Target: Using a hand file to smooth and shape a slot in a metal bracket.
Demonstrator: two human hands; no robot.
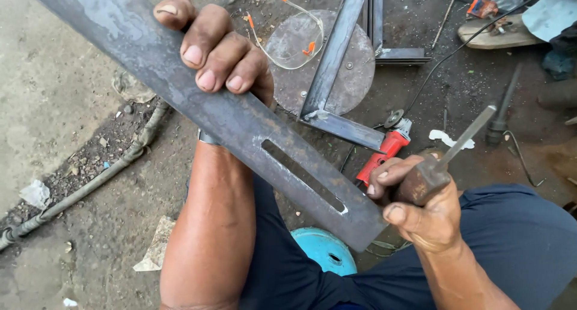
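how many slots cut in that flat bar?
1 visible. A long narrow slot runs lengthwise near the lower end of the flat steel bar, between the left hand and right hand. Fingers could hide another.

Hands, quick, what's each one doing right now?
Left hand: closed around the flat steel bar.
Right hand: closed on the handle of a metal tool beside the bar's end.

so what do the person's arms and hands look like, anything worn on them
Both forearms are bare, no sleeves or gloves. The left hand has a metal band at the wrist and grime on its fingers; the right hand is bare and smudged too.
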